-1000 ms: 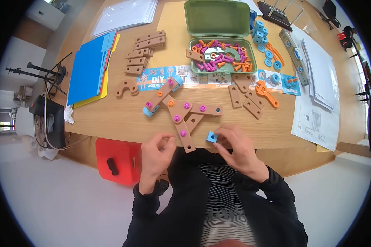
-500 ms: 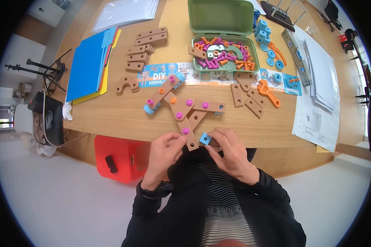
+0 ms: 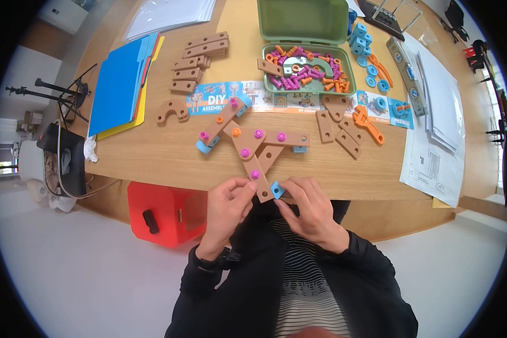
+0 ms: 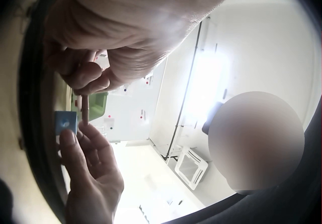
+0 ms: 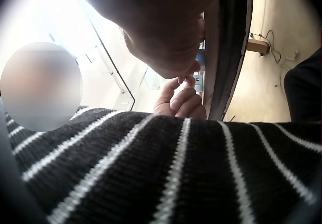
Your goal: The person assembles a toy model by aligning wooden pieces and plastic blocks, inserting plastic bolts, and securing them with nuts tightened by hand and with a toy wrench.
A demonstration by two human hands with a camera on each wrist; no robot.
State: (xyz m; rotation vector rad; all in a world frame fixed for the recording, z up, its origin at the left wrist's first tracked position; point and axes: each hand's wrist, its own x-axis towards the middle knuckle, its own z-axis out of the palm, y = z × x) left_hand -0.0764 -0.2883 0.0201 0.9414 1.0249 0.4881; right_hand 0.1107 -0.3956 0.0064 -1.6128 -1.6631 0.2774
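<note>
Pinched between thumb and fingers of my right hand (image 3: pixel 316 213) is a small blue cube block (image 3: pixel 276 190) with a hole in it. It sits right at the side of the near end of a brown holed strip (image 3: pixel 264 191). My left hand (image 3: pixel 228 209) pinches that strip's left edge, beside a magenta bolt (image 3: pixel 255 174). The strip belongs to a bolted assembly with a brown triangular plate (image 3: pixel 246 143), further strips and blue blocks. The left wrist view shows the block (image 4: pixel 66 123) close under the strip (image 4: pixel 85 109), seen edge-on.
A green case (image 3: pixel 352 84) of magenta and orange bolts stands open at the back. Brown strips (image 3: pixel 207 48) lie back left; an orange wrench (image 3: pixel 368 125) and more brown plates lie right. Blue folders (image 3: pixel 121 84) cover the left side. The table's front edge runs beneath my hands.
My left hand has moved right and up to the strip and now pinches it. My right hand has brought the blue block left to the strip's near end, turning it slightly.
</note>
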